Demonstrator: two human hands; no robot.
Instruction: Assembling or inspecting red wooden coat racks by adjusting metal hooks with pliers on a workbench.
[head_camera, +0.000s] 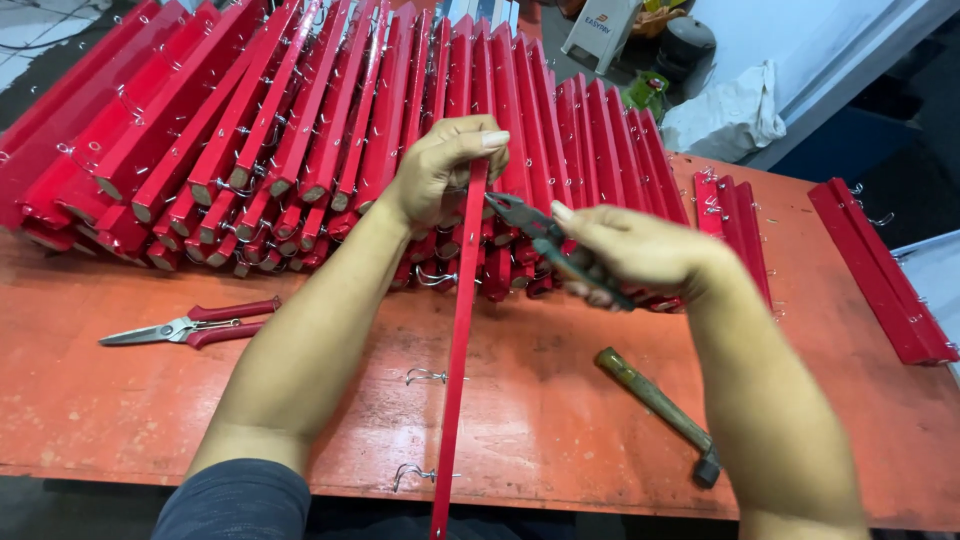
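Left hand (440, 170) clenched round upright red slat (462, 300), right hand (630, 250) gripping pliers (545, 240) just beside it

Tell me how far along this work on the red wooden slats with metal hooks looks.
Mostly done, it seems: a big stack of red painted wooden slats already carries wire hooks. In hand: the left hand grips one long red slat with two hooks fitted, while the right hand brings dark metal pliers to its upper part. Left: a few red slats lie apart at the right of the orange table.
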